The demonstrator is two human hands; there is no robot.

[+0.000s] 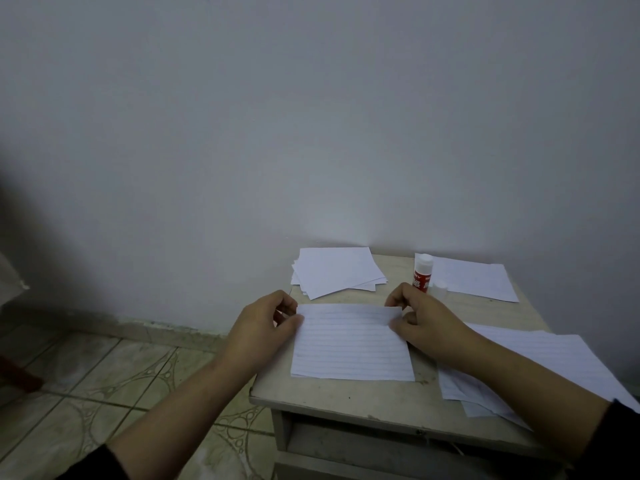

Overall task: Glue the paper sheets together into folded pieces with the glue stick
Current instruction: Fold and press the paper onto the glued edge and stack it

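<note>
Paper handling governs this step. White ruled paper sheet (351, 344) lies flat near the middle of my small beige table (346, 393), its far edge lifted slightly. My left hand (266, 327) pinches the far-left corner between thumb and curled fingers; my right hand (420, 323) pinches the far-right corner the same way. I judge the sheet light, limp and easily creased, so I hold it at both corners of one edge to keep that edge straight. A one-handed hold would probably let it sag or skew.

Red-and-white glue stick (422, 271) stands upright just beyond my right hand, its clear cap (440, 287) beside it. Loose white paper stack (337, 271) lies at the far left of the table; further white sheets (540, 355) lie to the right.
</note>
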